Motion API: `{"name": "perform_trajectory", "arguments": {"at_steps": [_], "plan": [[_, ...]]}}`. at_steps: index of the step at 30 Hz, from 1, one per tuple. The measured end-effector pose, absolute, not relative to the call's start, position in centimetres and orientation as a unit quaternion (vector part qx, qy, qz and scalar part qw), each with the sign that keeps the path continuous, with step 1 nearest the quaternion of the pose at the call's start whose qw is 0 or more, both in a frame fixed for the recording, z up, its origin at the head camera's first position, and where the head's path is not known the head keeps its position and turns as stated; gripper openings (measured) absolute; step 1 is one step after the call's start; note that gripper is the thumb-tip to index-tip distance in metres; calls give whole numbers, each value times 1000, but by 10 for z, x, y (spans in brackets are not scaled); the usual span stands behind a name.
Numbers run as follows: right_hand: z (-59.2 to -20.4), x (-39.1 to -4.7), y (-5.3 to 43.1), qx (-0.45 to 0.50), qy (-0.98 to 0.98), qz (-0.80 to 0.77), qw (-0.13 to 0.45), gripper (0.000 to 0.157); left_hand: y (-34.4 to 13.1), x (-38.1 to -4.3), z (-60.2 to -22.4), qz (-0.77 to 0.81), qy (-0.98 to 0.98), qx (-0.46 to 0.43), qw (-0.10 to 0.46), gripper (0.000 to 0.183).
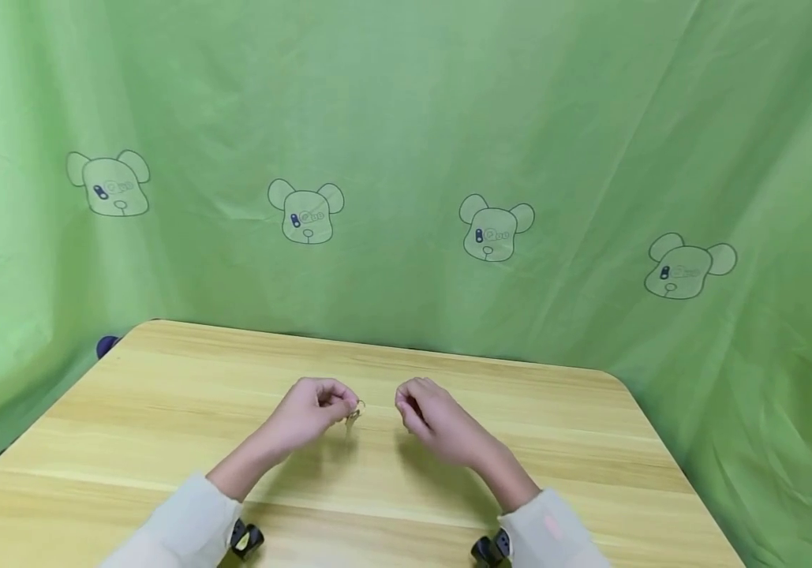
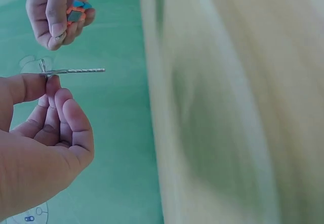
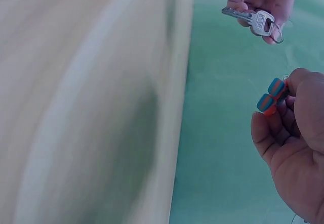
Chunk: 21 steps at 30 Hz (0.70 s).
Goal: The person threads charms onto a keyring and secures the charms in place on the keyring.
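Between thumb and forefinger, my left hand (image 1: pixel 312 414) pinches the split ring (image 3: pixel 279 35) of a silver key (image 3: pixel 258 21). The key hangs from that ring over the table; from the left wrist it appears edge-on. My right hand (image 1: pixel 444 426) holds a small orange and blue trinket (image 3: pixel 272 97) in its curled fingers, perhaps a keychain charm. A thin metal loop (image 3: pixel 286 77) shows near the thumb at the trinket's top. In the head view the fingers hide the trinket. A short gap separates the two hands, and the ring and trinket are apart.
Both hands are above a light wood-grain table (image 1: pixel 185 394) with rounded far corners. Behind it hangs a green curtain (image 1: pixel 391 118) printed with bear heads. Black wrist devices (image 1: pixel 245 540) sit under the cuffs. A dark blue object (image 1: pixel 106 345) peeks out past the far left corner.
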State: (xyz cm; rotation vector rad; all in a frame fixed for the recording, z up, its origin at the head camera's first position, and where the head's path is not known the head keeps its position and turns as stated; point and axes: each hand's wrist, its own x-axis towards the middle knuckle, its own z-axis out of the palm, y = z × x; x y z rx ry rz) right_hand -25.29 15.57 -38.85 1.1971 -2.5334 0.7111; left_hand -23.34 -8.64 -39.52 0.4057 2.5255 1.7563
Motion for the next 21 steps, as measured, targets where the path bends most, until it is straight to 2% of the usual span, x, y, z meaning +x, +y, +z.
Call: {"name": "perform_trajectory", "arguments": {"at_steps": [9,21], "plan": [[-382,-262,147,377,-856,342,92,10,-80,-245,-385,580,805,126,-4,9],[-376,-259,141,366,-812,447,81,9,-70,-251,-371,611,784,111,-8,12]]}}
